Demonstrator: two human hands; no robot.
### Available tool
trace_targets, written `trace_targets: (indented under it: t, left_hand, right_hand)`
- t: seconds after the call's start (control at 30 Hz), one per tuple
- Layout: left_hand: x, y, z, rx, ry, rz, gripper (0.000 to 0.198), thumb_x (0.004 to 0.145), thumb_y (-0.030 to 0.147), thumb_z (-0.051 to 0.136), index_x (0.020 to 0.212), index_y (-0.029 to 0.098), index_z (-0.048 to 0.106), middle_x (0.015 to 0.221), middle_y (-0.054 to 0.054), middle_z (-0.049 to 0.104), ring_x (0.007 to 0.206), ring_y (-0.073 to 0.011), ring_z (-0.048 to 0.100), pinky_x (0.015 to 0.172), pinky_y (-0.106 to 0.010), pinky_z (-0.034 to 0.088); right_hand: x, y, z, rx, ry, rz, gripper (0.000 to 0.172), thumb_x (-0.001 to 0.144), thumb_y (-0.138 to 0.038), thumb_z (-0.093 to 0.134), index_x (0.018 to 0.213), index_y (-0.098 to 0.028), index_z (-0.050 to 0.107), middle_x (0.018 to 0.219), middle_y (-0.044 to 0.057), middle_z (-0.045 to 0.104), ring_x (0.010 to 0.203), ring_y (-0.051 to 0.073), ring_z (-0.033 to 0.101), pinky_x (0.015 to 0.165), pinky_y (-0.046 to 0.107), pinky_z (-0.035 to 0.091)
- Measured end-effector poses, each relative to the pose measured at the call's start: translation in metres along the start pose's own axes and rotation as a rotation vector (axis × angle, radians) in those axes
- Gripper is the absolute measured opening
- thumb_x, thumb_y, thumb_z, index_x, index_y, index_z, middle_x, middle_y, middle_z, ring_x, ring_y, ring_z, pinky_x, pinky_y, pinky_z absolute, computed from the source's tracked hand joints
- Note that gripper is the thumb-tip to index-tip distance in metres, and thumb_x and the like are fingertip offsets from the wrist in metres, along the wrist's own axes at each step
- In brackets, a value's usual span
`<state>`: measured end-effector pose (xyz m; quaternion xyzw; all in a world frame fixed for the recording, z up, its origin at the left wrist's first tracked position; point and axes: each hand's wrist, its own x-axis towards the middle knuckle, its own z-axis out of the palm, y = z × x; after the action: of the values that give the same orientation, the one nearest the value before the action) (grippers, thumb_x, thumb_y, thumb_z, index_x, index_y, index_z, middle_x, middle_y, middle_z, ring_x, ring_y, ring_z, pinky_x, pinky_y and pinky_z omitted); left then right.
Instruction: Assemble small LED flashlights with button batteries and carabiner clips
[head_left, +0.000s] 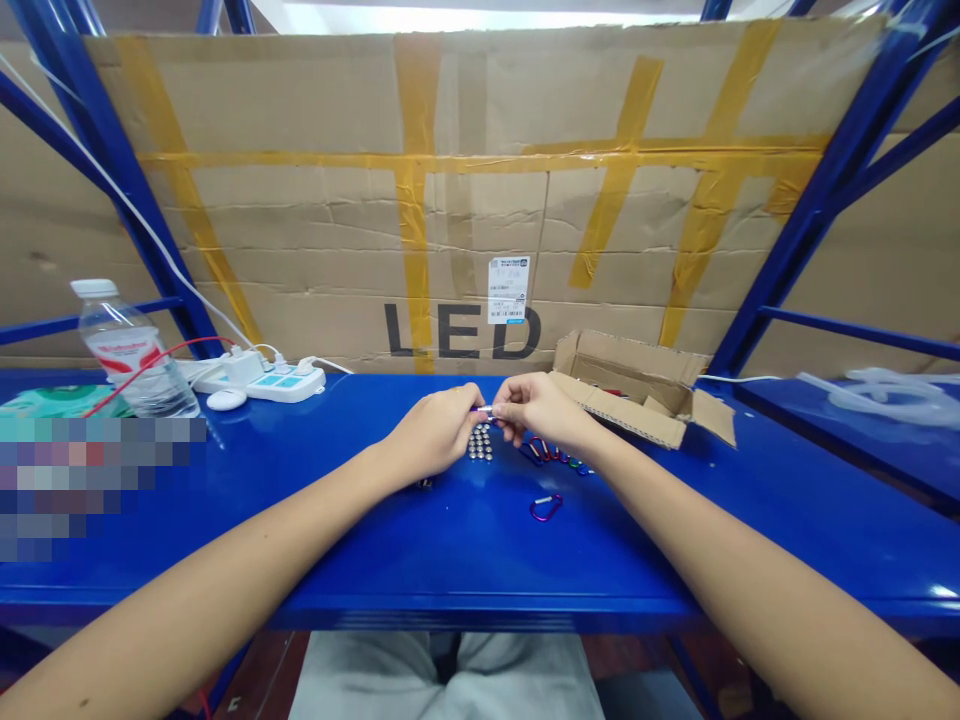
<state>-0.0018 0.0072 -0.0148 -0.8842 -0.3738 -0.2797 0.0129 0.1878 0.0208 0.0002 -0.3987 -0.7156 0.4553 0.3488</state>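
Note:
My left hand and my right hand meet above the blue shelf top, fingers pinched on a small purple and silver item held between them. Just below it lies a cluster of several small silver button-like pieces. Several coloured carabiner clips lie under my right hand. One purple carabiner lies alone nearer to me. A small dark piece rests beside my left wrist.
An open cardboard box stands right of my hands. At the left are a water bottle, a white power strip with cables, and a white oval object. Taped cardboard forms the back wall between blue rack posts.

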Motion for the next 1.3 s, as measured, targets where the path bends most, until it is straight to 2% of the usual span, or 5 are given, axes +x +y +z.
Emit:
trace_targets:
  t: [0.2, 0.63, 0.8, 1.1, 1.3]
  left_hand:
    - [-0.001, 0.002, 0.002, 0.077, 0.064, 0.109, 0.01, 0.094, 0.017, 0.041, 0.087, 0.019, 0.048, 0.085, -0.006, 0.06, 0.078, -0.0198, 0.057, 0.07, -0.033, 0.047]
    - [0.001, 0.005, -0.001, 0.418, 0.203, 0.341, 0.029, 0.097, 0.011, 0.031, 0.081, 0.017, 0.055, 0.083, -0.008, 0.062, 0.073, -0.0185, 0.05, 0.068, -0.031, 0.043]
    - [0.001, 0.001, -0.001, 0.472, 0.266, 0.369, 0.029, 0.099, 0.015, 0.033, 0.081, 0.018, 0.056, 0.08, -0.005, 0.063, 0.068, -0.0164, 0.05, 0.063, -0.029, 0.04]
    - [0.001, 0.001, 0.004, -0.042, 0.268, 0.079, 0.004, 0.094, 0.018, 0.048, 0.094, 0.018, 0.052, 0.087, -0.005, 0.062, 0.079, -0.017, 0.059, 0.071, -0.03, 0.046]
    - [0.004, 0.004, 0.005, -0.496, 0.247, -0.095, 0.01, 0.092, 0.02, 0.052, 0.102, 0.019, 0.054, 0.09, -0.002, 0.062, 0.085, -0.0156, 0.058, 0.08, -0.031, 0.046]
  right_hand:
    - [0.003, 0.006, -0.001, 0.192, -0.045, 0.057, 0.017, 0.074, -0.019, 0.072, 0.063, -0.016, 0.059, 0.053, 0.001, 0.06, 0.045, 0.01, 0.055, 0.042, 0.023, 0.046]
    - [0.003, 0.002, -0.002, 0.697, -0.151, 0.419, 0.016, 0.078, -0.01, 0.058, 0.064, -0.014, 0.053, 0.054, 0.0, 0.049, 0.045, 0.006, 0.041, 0.039, 0.017, 0.033]
    - [0.003, 0.004, -0.003, 0.733, -0.172, 0.416, 0.014, 0.078, -0.012, 0.061, 0.067, -0.014, 0.052, 0.056, -0.001, 0.048, 0.046, 0.006, 0.041, 0.04, 0.017, 0.033]
    - [0.001, 0.0, -0.004, 0.65, -0.201, 0.223, 0.012, 0.073, -0.018, 0.066, 0.07, -0.014, 0.056, 0.061, -0.001, 0.053, 0.049, 0.008, 0.046, 0.044, 0.022, 0.036]
    - [0.001, -0.007, -0.013, 0.437, -0.119, 0.115, 0.022, 0.071, -0.029, 0.072, 0.069, -0.018, 0.053, 0.061, -0.001, 0.053, 0.05, 0.01, 0.049, 0.047, 0.025, 0.041]
